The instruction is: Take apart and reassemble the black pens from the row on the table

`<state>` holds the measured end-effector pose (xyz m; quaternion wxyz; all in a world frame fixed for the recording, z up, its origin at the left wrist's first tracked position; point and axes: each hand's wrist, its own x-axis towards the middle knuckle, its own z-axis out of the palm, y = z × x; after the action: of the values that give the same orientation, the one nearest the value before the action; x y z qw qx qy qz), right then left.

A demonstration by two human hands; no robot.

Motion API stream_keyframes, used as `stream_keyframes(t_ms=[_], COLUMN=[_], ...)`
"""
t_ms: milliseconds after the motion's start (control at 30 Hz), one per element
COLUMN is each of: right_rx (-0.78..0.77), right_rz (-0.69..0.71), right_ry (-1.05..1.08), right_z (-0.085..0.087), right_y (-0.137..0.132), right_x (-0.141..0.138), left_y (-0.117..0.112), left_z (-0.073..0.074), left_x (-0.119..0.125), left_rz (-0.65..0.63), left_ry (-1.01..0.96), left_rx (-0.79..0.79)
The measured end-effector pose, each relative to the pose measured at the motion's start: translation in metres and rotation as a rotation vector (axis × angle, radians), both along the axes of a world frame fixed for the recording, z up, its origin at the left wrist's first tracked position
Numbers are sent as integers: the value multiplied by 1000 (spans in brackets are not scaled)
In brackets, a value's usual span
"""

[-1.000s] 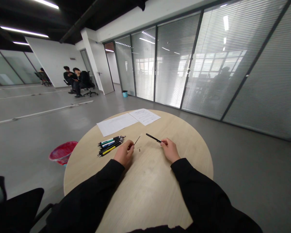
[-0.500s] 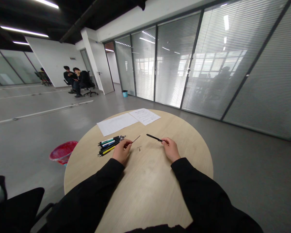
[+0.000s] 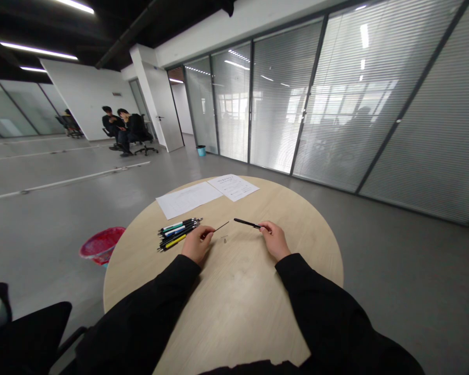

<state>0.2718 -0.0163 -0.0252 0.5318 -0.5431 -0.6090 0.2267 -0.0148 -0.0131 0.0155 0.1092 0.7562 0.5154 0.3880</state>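
Head view, and nearest us are our own black sleeves (image 3: 140,317), reaching in over the pale wood worktop (image 3: 234,307), with a black office chair (image 3: 27,333) at the near left. Both hands are narrow, each in a pinch. Our left hand (image 3: 197,246) holds a thin black refill (image 3: 222,226) between its fingers, tilted up toward the far right. Our right hand (image 3: 275,240) grips a black pen barrel (image 3: 247,223) by one end, its tip pointing left at the refill. The two sit near each other, not touching. A tiny part (image 3: 224,239), too small for us to identify, lies on the worktop just below the gap between them. Just left of our left hand lies a bundle of click pens (image 3: 179,234) with green, blue and yellow trim. As far as we can judge, those pens look whole, while the pen in our hands is in separate pieces. Farther off lie a wide paper sheet (image 3: 187,200) and a printed sheet (image 3: 233,187), overlapping slightly. Beyond the worktop are a red wastebasket (image 3: 101,245) on the left, two seated people (image 3: 121,130) far left, and a glass partition with blinds (image 3: 277,99) far right.
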Motion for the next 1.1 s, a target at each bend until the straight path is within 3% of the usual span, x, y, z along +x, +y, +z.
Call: stream_keyframes(t_ms=[533,1100], right_rx=[52,32], right_rz=[50,174], right_ry=[-97,-149], right_z=[2,11], right_y=[-3,-15], right_x=[-2,-16], left_y=[4,-8], left_z=[-1,3], left_x=[-5,12], left_rz=[30,-171], left_ry=[-36,-144], left_rx=[-6,-162])
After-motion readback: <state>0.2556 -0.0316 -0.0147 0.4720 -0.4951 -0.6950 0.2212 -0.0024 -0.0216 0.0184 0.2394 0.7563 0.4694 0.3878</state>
